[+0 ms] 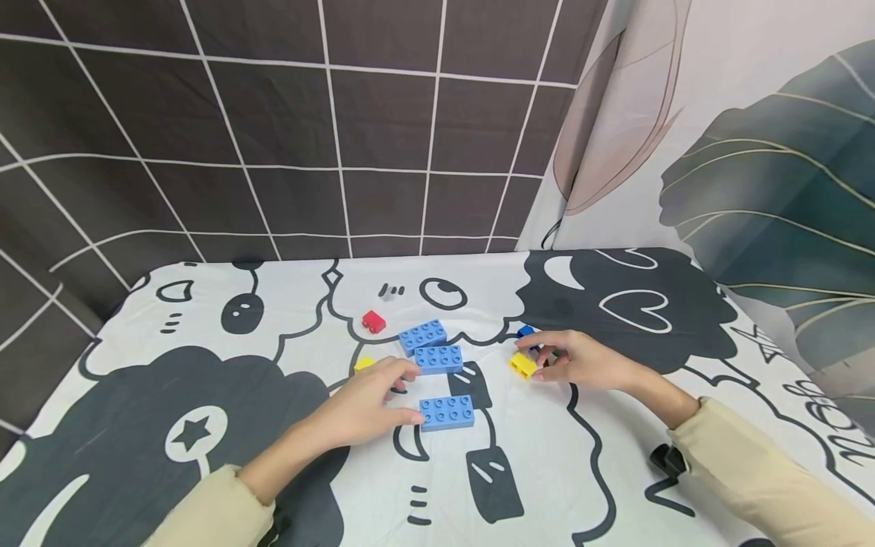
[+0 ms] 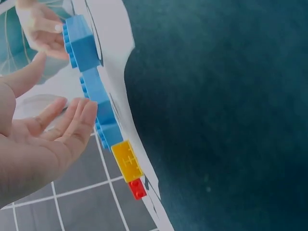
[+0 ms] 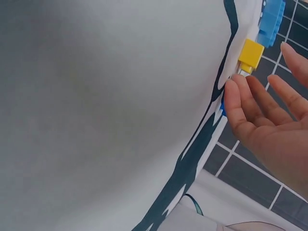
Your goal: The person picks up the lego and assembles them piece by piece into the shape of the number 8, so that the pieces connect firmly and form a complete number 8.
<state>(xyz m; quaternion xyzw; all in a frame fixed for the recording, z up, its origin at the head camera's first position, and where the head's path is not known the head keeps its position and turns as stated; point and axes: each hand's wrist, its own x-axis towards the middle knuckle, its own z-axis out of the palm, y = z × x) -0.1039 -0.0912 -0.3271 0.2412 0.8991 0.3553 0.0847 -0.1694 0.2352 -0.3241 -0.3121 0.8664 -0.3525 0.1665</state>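
My left hand (image 1: 365, 403) has its thumb and fingers spread at the left ends of two light blue toy building bricks, the front one (image 1: 447, 412) and the middle one (image 1: 439, 359). Whether the thumb touches the front brick I cannot tell. A third light blue brick (image 1: 422, 336) lies just behind the middle one. Relaxed fingers of my right hand (image 1: 581, 363) hang close beside a yellow brick (image 1: 523, 365), not wrapped round it; contact is unclear. Partly behind those fingers is a dark blue brick (image 1: 525, 332). In the right wrist view, the yellow brick (image 3: 251, 54) sits beyond the fingertips.
A small red brick (image 1: 373, 322) lies at the back left. Another yellow brick (image 1: 364, 363) is partly hidden behind the left hand. A patterned black-and-white cloth (image 1: 547, 471) covers the table, with a dark gridded backdrop (image 1: 383, 121) rising behind its far edge.
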